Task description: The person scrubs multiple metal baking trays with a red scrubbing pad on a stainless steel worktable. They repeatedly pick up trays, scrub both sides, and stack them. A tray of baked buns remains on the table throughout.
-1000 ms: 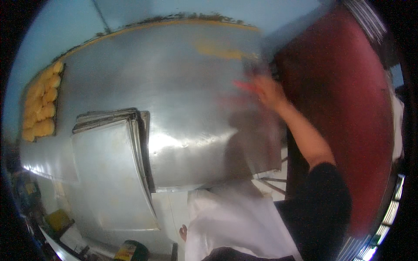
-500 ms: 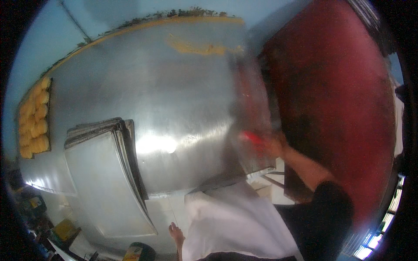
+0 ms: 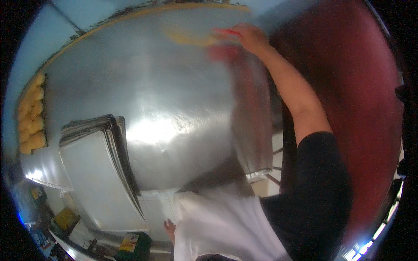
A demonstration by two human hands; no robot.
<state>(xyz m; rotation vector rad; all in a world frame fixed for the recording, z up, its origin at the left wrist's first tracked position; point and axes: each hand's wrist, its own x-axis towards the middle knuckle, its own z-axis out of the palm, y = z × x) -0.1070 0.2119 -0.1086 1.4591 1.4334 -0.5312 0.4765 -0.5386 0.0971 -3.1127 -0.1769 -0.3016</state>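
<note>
My right hand (image 3: 252, 38) is stretched out over the far right of a shiny metal table (image 3: 183, 87). Its fingers are closed around a slim red hand tool (image 3: 227, 31), blurred by motion, so its working end cannot be made out. Right beside the tool lies a smear of yellow crumbs or powder (image 3: 187, 37) on the metal. My left hand (image 3: 170, 227) hangs low near my white apron (image 3: 222, 222), away from the table top, with its fingers apart and nothing in them.
Several stacked flat baking trays (image 3: 93, 174) jut over the table's near edge. At the far left sits a tray of golden bread rolls (image 3: 31, 117). A big dark red panel (image 3: 348, 87) rises at the right. A green container (image 3: 138, 247) stands below.
My right hand has swung from the table's near right edge to its far side, carrying the red tool to the yellow smear. My left hand stays low.
</note>
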